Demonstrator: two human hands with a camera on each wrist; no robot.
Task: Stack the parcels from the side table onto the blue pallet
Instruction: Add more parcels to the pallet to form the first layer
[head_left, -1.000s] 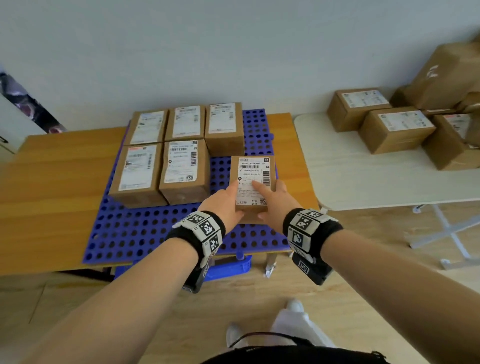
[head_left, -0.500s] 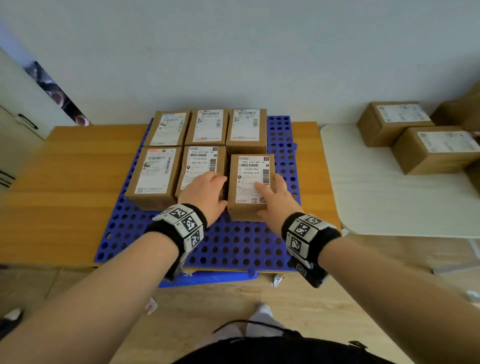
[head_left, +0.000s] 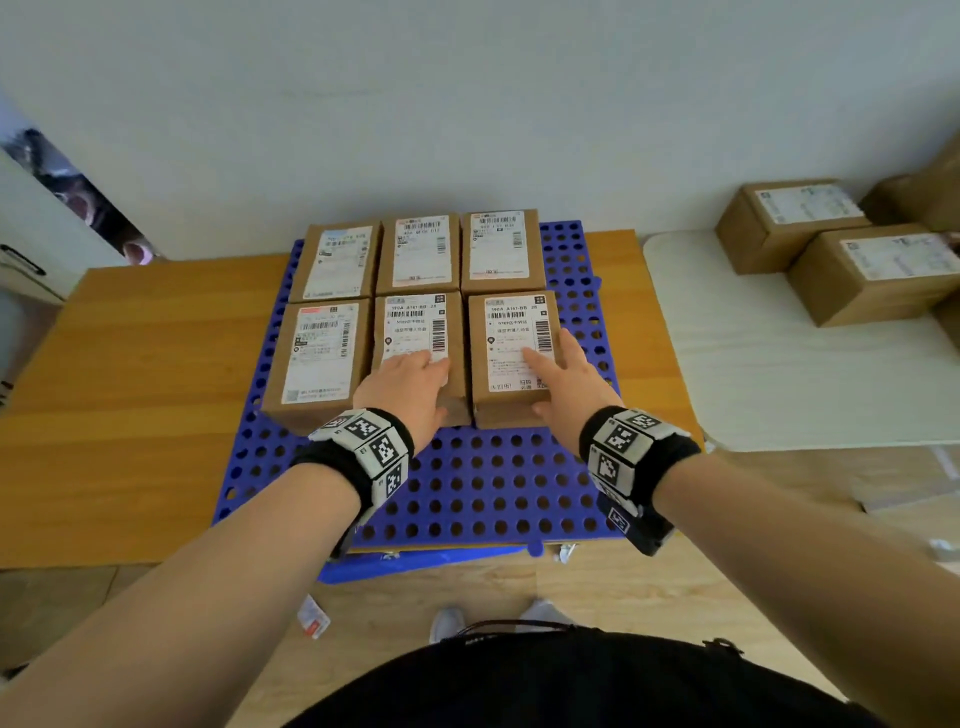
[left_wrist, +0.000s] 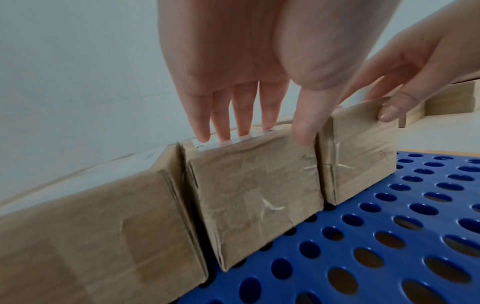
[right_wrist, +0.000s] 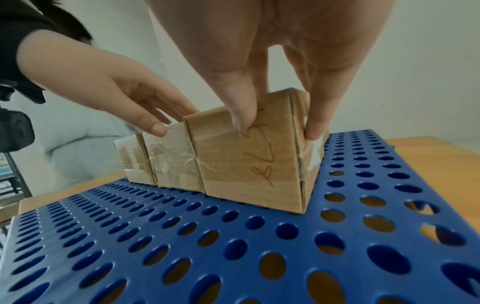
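Six brown parcels with white labels sit in two rows of three on the blue pallet (head_left: 483, 483). My right hand (head_left: 563, 384) rests on the front-right parcel (head_left: 504, 332), with straight fingers on its top and right side. In the right wrist view its thumb touches the near face of that parcel (right_wrist: 246, 164). My left hand (head_left: 410, 384) lies flat with straight fingers on the front-middle parcel (head_left: 415, 322), its fingertips on the top edge (left_wrist: 254, 185). The two front parcels stand side by side, touching.
The pallet lies on a wooden table (head_left: 130, 389) against the wall. To the right stands the white side table (head_left: 779, 389) with more parcels (head_left: 872, 270) at its back. The pallet's near half (right_wrist: 182, 246) holds nothing.
The parcel held in both hands went down on the pallet beside the front-middle one. My left hand moved off it onto the middle parcel. My right hand stayed on it.
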